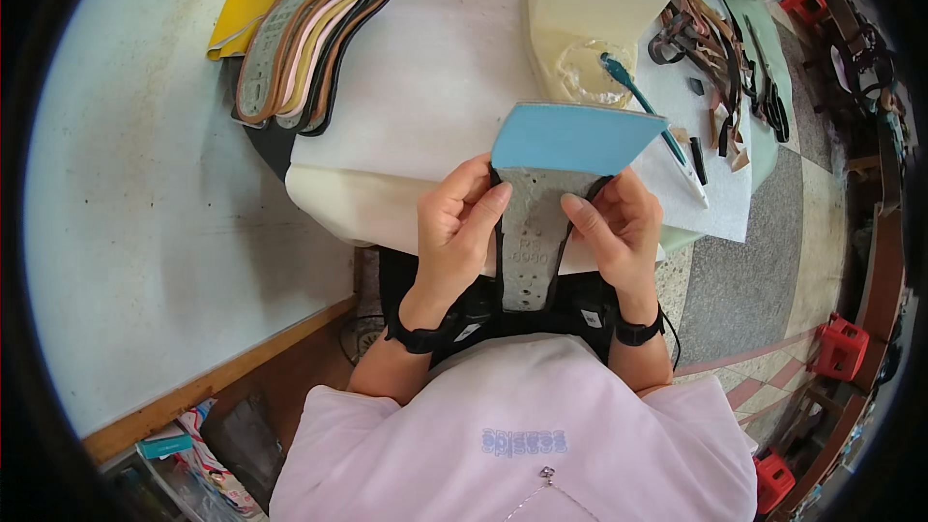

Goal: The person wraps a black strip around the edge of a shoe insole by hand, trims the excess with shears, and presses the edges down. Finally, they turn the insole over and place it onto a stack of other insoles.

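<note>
Grey insole [530, 232] gripped between both hands [462, 222]

The insole [541, 222] sits between my hands, the insole stack [309, 29] far left, the jug [590, 14] behind.

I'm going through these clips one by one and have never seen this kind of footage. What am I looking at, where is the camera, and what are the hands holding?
There is no machine here: a person works with bare hands. The one picture comes from a fisheye camera on their head, looking down, so edges curve. The left hand and right hand together hold a grey perforated insole with a blue sheet folded at its top. On the table lie a stack of insoles, a pale plastic jug, a teal-handled brush and leather straps. Red stools stand on the floor.
</note>
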{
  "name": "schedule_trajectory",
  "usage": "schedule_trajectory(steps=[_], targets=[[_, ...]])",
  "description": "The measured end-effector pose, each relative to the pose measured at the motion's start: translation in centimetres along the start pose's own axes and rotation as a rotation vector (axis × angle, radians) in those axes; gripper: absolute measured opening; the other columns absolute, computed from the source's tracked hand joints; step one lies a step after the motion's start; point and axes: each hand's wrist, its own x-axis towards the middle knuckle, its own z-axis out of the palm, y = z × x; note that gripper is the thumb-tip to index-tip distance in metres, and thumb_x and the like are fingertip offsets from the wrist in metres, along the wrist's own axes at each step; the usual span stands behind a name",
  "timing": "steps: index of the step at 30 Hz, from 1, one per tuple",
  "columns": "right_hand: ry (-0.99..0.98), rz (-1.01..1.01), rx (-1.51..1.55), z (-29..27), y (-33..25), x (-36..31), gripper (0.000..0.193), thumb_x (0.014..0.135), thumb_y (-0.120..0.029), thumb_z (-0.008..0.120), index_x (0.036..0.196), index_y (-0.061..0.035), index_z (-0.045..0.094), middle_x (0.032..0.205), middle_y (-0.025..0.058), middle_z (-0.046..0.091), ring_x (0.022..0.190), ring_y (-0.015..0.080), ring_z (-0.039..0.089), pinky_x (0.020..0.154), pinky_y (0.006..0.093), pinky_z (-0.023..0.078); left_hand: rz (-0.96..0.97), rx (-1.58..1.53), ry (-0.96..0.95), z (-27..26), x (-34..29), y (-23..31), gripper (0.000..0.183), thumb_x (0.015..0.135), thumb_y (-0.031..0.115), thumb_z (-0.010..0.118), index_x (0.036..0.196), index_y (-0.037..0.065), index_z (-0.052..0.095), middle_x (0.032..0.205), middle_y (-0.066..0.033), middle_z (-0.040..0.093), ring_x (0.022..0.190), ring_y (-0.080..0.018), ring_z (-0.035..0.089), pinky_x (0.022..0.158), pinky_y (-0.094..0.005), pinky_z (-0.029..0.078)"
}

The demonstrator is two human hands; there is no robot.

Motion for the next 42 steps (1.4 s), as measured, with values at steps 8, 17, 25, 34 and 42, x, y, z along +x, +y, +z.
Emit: schedule_trajectory(steps=[8,17,25,34,42], targets=[[0.079,0.055,0.043,0.4,-0.3,-0.1,0.009,0.086,-0.005,0.06,0.089,0.0032,0.061,0.059,-0.0004,0.054,0.047,0.0048,0.049,0.043,0.0191,0.037,0.068,0.172,0.03,-0.1,-0.1,-0.2,0.02,0.09,0.003,0.054,0.107,-0.004,0.059,0.071,0.0041,0.051,0.062,-0.0016,0.039,0.054,-0.0168,0.032],[0.198,-0.092,-0.019,0.5,0.2,-0.6,0.032,0.095,-0.02,0.05,0.071,0.0014,0.054,0.054,-0.0008,0.047,0.043,0.0053,0.047,0.039,0.0201,0.035,0.025,0.214,0.004,0.0,0.0,0.3,0.013,0.09,0.005,0.054,0.099,-0.003,0.06,0.067,0.0042,0.051,0.06,-0.0022,0.039,0.053,-0.0181,0.033],[0.186,0.002,-0.112,0.5,0.1,-0.1,0.036,0.095,-0.023,0.05,0.067,-0.0007,0.05,0.047,-0.0018,0.043,0.039,0.0052,0.045,0.036,0.0207,0.032,0.074,0.317,-0.009,-0.3,0.0,0.0,0.012,0.092,0.009,0.052,0.093,-0.001,0.058,0.061,0.0036,0.04,0.055,-0.0037,0.032,0.049,-0.0206,0.028],[0.193,0.011,-0.159,0.6,0.2,0.0,0.034,0.095,-0.021,0.05,0.067,-0.0013,0.049,0.047,-0.0026,0.042,0.038,0.0039,0.044,0.036,0.0205,0.032,0.012,0.238,0.018,0.2,0.3,0.2,0.017,0.091,0.012,0.055,0.099,-0.002,0.06,0.063,0.0053,0.044,0.057,-0.0022,0.035,0.05,-0.0189,0.029],[0.208,-0.026,-0.162,0.8,0.5,0.0,0.033,0.095,-0.019,0.05,0.067,-0.0014,0.049,0.046,-0.0033,0.041,0.039,0.0027,0.042,0.036,0.0197,0.032,-0.045,0.112,-0.046,-0.1,0.0,-0.2,0.019,0.09,0.007,0.053,0.104,-0.005,0.057,0.067,0.0049,0.051,0.059,-0.001,0.036,0.052,-0.0174,0.03]])
